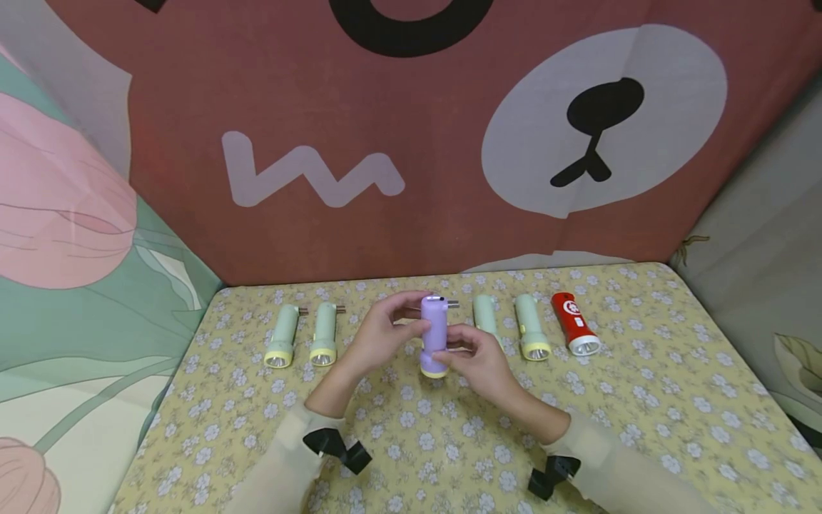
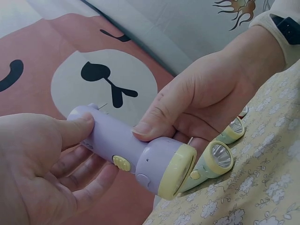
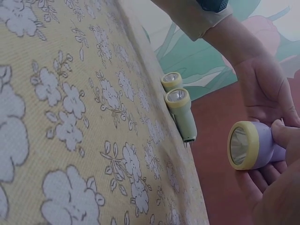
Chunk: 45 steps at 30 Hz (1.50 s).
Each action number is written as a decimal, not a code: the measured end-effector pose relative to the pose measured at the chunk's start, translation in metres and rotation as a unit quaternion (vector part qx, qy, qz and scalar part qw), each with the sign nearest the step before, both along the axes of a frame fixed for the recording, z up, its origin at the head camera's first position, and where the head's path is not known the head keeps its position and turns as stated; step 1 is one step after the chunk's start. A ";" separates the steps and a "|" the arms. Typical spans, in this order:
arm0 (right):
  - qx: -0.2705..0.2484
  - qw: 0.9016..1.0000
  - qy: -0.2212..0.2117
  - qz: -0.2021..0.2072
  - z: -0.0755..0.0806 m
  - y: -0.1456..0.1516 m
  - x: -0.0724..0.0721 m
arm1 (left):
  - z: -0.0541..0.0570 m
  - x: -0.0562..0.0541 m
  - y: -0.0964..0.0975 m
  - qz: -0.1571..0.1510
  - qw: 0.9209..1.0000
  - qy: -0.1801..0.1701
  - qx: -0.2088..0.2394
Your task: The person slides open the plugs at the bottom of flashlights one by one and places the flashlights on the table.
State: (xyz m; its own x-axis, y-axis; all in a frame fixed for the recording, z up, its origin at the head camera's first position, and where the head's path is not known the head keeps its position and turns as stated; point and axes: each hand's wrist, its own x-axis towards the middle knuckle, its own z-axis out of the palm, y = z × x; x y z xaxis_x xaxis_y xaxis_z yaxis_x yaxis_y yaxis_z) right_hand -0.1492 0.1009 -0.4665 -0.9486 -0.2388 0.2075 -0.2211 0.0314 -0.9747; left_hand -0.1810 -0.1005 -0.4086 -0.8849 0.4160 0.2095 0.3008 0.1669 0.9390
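Purple torch [image 1: 434,335] held just above the flowered tablecloth [image 1: 642,400], mid-table, between both hands. Yellow lens ring points toward the person; two metal prongs stick out at the far end.

Left hand [image 1: 384,335] curls round the rear of the barrel, thumb laid along the top, fingers underneath. Right hand [image 1: 478,360] wraps the front half near the lens, thumb pressed on the barrel just behind the head. The palms cover much of the barrel in the head view; the left wrist view shows a small yellow button [image 2: 121,163] on the underside.

Two green torches [image 1: 302,334] lie to the left, well apart from the hands. To the right lie two more green ones [image 1: 531,327], the nearer partly hidden behind the right hand, then a red torch [image 1: 574,323]. The red one's label is too small to read, possibly a round logo.

Both sleeves are cut off at the lower edge of the frame.
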 end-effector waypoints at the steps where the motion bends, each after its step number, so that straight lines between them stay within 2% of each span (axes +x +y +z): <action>1: -0.001 1.000 -0.002 0.001 0.000 0.000 0.000 | 0.000 0.000 0.000 0.003 1.000 -0.001 -0.002; 8: 0.010 1.000 -0.010 0.003 0.003 0.000 -0.001 | 0.001 -0.001 0.002 0.024 0.999 -0.025 0.005; 16: 0.011 1.000 -0.007 0.015 0.001 0.002 0.002 | 0.001 -0.001 0.003 0.024 0.998 -0.049 0.028; 21: -0.006 0.999 0.013 0.029 -0.001 0.002 0.003 | -0.001 -0.003 0.002 0.039 0.996 -0.069 0.042; 28: -0.017 0.997 0.057 0.048 0.002 0.003 0.007 | -0.002 -0.008 0.000 0.070 0.988 -0.107 0.081; 36: 0.015 0.992 0.107 0.064 -0.001 0.001 0.011 | -0.004 -0.013 -0.001 0.089 0.986 -0.108 0.095; 45: 0.013 0.993 0.106 0.041 0.000 -0.003 0.013 | -0.007 -0.013 0.001 0.095 0.985 -0.103 0.101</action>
State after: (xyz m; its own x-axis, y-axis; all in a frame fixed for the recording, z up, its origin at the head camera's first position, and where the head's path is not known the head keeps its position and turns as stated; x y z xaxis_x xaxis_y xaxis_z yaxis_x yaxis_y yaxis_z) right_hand -0.1361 0.0983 -0.4661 -0.8617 -0.3209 0.3930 -0.4236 0.0288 -0.9054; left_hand -0.1942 -0.0991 -0.4158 -0.9752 0.2069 0.0791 0.0820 0.0053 0.9966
